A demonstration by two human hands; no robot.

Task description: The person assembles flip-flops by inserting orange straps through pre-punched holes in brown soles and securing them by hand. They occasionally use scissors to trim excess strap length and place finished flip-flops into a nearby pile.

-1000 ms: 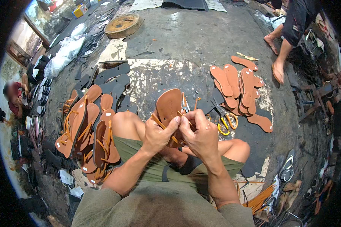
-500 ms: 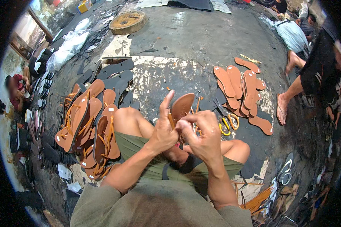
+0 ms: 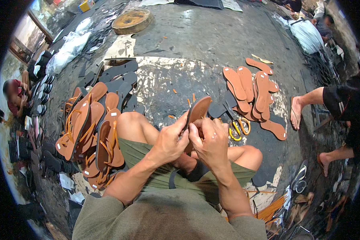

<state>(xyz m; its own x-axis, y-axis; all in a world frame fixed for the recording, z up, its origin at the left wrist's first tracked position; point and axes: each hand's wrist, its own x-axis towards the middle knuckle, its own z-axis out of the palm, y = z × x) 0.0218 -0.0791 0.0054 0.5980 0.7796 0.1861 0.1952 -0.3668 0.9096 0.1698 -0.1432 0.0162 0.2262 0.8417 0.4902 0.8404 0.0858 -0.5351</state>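
I am looking down at two hands that are working close together above the knees. The left hand (image 3: 170, 140) is closing its grip around a brown sandal sole (image 3: 197, 109), with the fingers wrapped on the lower part of it. The right hand (image 3: 212, 138) is pinching the same sole from the other side, so both grips are tight on it. The two hands are touching each other. The sole is standing up on its edge and tilting away, just above the hands and in front of the bent legs.

A pile of finished brown sandals (image 3: 90, 132) with orange straps is lying on the floor by the left knee. Flat black soles (image 3: 118, 76) are lying behind that pile. More brown soles (image 3: 254, 90) are sitting in a heap on the floor to the right. Scissors with yellow handles (image 3: 238, 127) are lying near the right hand, just beside that heap. Another person's bare foot (image 3: 296, 113) is standing on the floor farther right.
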